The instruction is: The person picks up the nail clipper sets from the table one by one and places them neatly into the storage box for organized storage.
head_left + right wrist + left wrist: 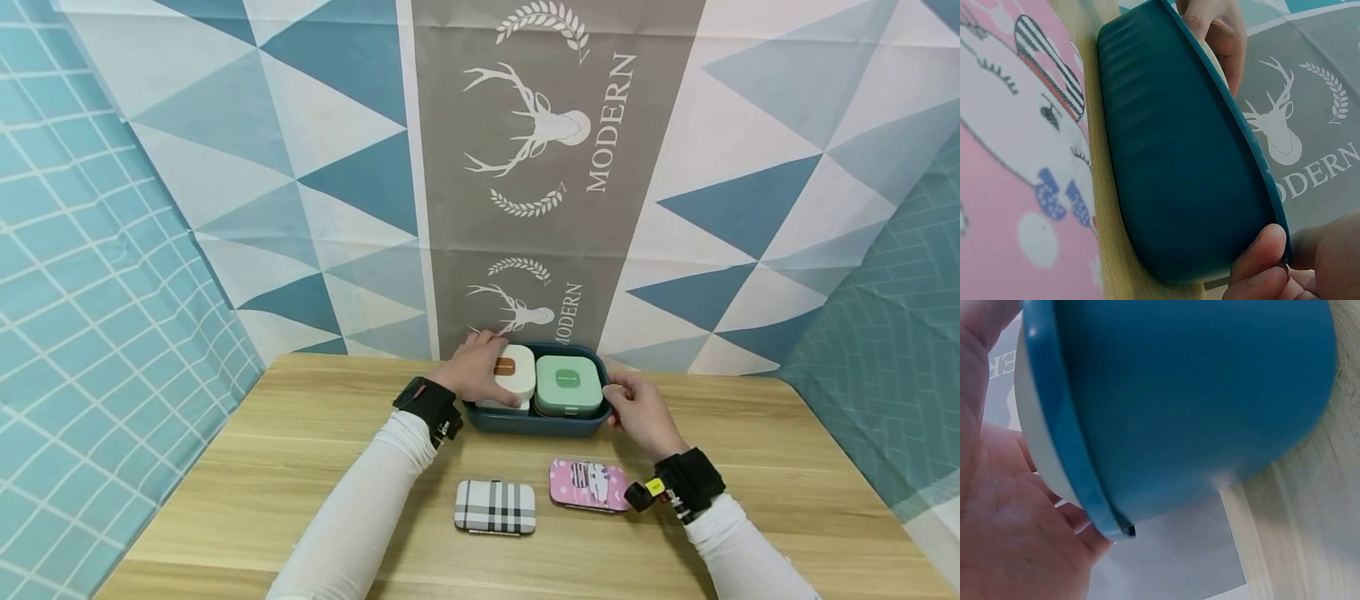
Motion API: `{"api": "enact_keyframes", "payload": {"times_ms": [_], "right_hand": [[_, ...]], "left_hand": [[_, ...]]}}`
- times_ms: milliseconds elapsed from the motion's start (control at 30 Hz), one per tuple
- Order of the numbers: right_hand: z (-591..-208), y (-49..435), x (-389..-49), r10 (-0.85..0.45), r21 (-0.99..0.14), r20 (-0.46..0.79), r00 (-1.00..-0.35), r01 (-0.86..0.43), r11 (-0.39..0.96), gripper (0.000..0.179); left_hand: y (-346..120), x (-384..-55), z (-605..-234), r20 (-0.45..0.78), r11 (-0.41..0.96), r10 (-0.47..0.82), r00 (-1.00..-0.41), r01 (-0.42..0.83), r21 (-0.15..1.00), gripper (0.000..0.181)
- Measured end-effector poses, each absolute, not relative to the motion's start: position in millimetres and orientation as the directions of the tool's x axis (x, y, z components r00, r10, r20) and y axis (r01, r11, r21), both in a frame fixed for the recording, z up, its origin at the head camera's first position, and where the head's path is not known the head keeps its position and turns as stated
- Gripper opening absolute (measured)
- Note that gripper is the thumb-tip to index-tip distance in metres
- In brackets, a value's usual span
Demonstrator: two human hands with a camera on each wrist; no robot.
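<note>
A dark blue bin (pixel 531 423) stands at the back of the table, against the wall cloth. Inside it sit a white square box (pixel 516 371) on the left and a mint green square box (pixel 568 386) on the right. My left hand (pixel 476 371) grips the white box, its thumb at the front and fingers behind; in the left wrist view the white box (pixel 1044 434) rises past the bin's rim. With thumb and fingers, my right hand (pixel 641 412) pinches the bin's right rim. What lies under the two boxes is mostly hidden.
In front of the bin lie a plaid black-and-white flat case (pixel 495 507) and a pink flat case (pixel 588 484) with a cartoon cat print. The pink case is close to the right wrist camera. Patterned cloth (pixel 525 233) hangs directly behind the table (pixel 315 425).
</note>
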State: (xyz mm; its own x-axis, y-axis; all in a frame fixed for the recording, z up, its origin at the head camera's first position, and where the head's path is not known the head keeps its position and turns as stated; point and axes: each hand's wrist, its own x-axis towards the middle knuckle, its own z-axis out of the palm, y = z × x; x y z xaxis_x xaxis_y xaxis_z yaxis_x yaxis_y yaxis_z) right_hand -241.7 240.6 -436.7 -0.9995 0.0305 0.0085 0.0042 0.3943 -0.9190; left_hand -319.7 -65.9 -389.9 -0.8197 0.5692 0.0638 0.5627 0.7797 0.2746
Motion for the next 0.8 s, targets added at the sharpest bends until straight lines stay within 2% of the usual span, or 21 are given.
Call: {"api": "enact_keyframes", "payload": {"times_ms": [500,800], "right_hand": [[-437,241,-241,0.023,-0.915,0.012,-1.000,-0.002,0.403,0.044],[-436,241,-241,0.021,-0.919,0.009,-1.000,0.000,0.395,0.044]], "left_hand": [[-71,-318,-397,0.108,0.753,0.579,-0.808,0.581,0.308,0.115],[-80,-313,-390,0.130,0.724,0.568,-0.813,0.568,0.393,0.112]]}}
